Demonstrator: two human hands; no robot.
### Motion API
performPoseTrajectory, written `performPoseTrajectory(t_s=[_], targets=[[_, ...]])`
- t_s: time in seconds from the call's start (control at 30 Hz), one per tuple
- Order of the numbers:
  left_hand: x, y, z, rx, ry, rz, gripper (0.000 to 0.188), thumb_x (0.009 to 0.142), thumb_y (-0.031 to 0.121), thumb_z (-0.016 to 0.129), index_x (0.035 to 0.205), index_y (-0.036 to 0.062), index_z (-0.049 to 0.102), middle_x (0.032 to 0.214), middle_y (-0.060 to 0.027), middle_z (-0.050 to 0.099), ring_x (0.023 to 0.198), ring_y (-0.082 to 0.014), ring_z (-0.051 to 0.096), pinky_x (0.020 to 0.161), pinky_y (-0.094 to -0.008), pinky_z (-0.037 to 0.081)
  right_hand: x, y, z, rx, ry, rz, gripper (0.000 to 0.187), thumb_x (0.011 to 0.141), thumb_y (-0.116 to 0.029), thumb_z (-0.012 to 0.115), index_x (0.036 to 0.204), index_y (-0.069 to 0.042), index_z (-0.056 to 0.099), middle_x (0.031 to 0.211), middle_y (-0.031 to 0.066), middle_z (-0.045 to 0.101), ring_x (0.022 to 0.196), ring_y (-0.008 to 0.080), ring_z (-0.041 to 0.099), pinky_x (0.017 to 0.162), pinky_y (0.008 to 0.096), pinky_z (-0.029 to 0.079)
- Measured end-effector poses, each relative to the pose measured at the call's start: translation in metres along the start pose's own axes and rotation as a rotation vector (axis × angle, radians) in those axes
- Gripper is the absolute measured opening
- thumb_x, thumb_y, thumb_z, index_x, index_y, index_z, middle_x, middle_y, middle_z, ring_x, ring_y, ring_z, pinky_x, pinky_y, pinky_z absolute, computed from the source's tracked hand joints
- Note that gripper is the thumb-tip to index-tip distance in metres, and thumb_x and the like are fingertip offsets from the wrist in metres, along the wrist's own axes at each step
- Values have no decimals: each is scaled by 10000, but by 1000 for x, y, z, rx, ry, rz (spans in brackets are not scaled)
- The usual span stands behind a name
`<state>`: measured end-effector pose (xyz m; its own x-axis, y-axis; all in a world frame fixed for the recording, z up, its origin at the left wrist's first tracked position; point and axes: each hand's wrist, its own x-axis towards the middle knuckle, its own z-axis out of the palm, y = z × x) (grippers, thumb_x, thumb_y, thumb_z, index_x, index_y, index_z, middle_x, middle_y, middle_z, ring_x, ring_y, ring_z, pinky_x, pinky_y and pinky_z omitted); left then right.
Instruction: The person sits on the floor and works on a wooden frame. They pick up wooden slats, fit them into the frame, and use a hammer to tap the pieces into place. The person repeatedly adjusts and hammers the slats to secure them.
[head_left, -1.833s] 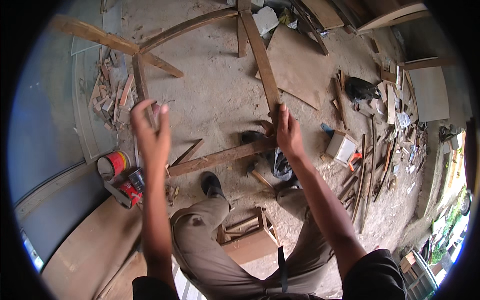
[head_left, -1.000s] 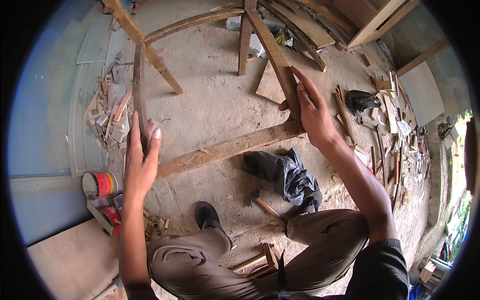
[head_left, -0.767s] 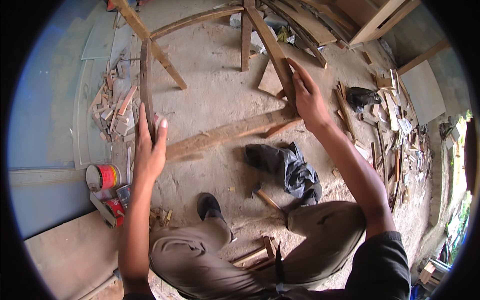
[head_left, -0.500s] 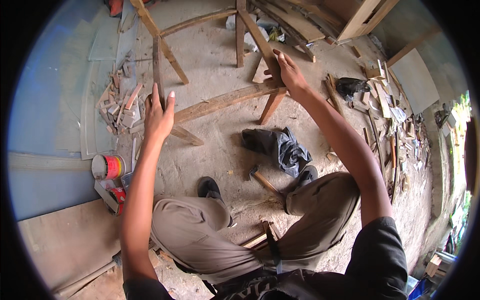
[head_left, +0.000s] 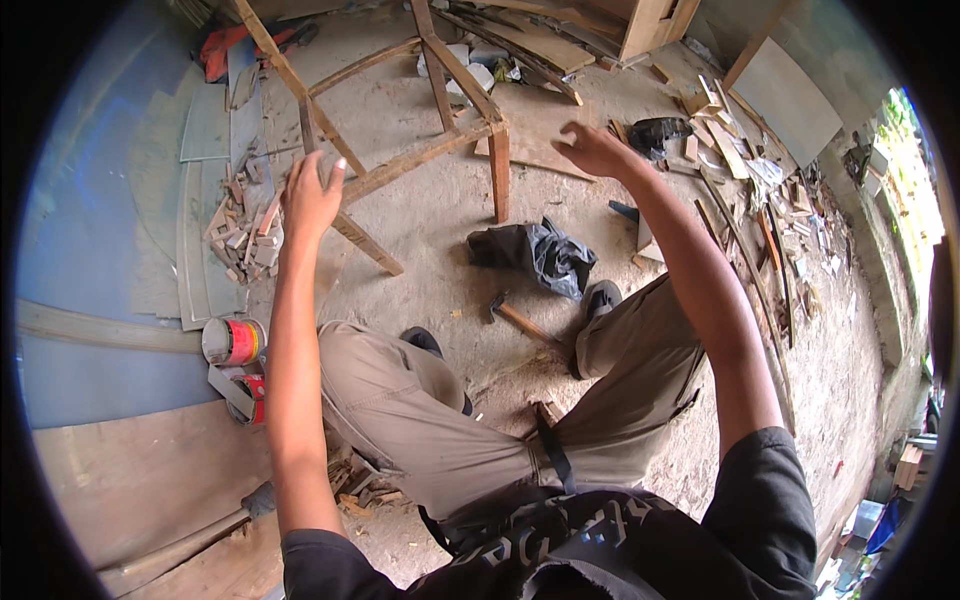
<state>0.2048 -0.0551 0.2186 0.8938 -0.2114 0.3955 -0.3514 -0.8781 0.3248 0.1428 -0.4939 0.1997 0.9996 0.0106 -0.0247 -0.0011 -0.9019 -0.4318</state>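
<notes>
A bare wooden frame with legs (head_left: 412,160), like a stool or small table base, stands on the concrete floor in front of me. My left hand (head_left: 312,198) is at its near left corner, thumb and fingers apart. The hand covers that corner, so I cannot tell how firmly it touches the wood. My right hand (head_left: 597,152) hovers off the frame's right side, open, with fingers loosely bent and nothing in them. A hammer (head_left: 530,322) with a wooden handle lies by my right foot. Beyond it is a crumpled black plastic bag (head_left: 540,255).
Wood offcuts (head_left: 245,225) are heaped at the left, near two paint cans (head_left: 232,342). More scrap wood (head_left: 735,150) and a black bag (head_left: 655,135) litter the right side. Boards (head_left: 525,55) lie at the back. A pale sheet (head_left: 785,100) leans on the right wall.
My right hand has come off the frame and is now apart from it. The frame has turned slightly and sits farther left in view, its near right leg upright. My left hand stays at its corner.
</notes>
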Motion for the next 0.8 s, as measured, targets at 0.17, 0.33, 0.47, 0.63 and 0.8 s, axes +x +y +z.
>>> performPoseTrajectory(t_s=[0.17, 0.33, 0.47, 0.63, 0.8], targets=[[-28, 70, -27, -217, -491, 162, 492, 908, 393, 599, 1225, 18, 560, 1085, -170, 644, 1063, -257, 599, 923, -362, 446, -44, 58, 7, -283, -391, 76, 572, 885, -529, 533, 1204, -55, 571, 1184, 185, 616, 1113, 344, 575, 919, 427, 456], [-52, 110, -20, -260, -692, 132, 501, 909, 413, 596, 1212, 15, 565, 1085, -178, 647, 1027, -256, 615, 898, -359, 462, -67, 92, -5, -269, -275, 74, 553, 892, -541, 521, 1196, -84, 589, 1157, 179, 631, 1091, 341, 588, 904, 427, 462], [-58, 140, -22, -181, -753, 240, 505, 907, 411, 597, 1209, 9, 564, 1052, -194, 651, 991, -278, 629, 875, -370, 474, -79, 83, -18, -186, -242, 68, 530, 915, -512, 506, 1203, -72, 571, 1169, 188, 618, 1094, 341, 585, 903, 421, 457], [-39, 199, -37, -63, -817, 436, 468, 903, 383, 604, 1189, 14, 574, 1038, -185, 660, 975, -315, 632, 857, -381, 484, -103, 91, -46, -138, -162, 29, 521, 907, -501, 524, 1157, -54, 620, 1106, 206, 641, 1046, 365, 602, 869, 445, 470], [-1, 233, -17, -63, -690, 626, 346, 897, 288, 609, 1115, 20, 610, 1007, -175, 672, 948, -335, 636, 823, -392, 485, -111, 124, -75, 9, -68, 192, 513, 878, -525, 560, 1162, -102, 621, 968, 163, 689, 944, 315, 654, 822, 422, 494]])
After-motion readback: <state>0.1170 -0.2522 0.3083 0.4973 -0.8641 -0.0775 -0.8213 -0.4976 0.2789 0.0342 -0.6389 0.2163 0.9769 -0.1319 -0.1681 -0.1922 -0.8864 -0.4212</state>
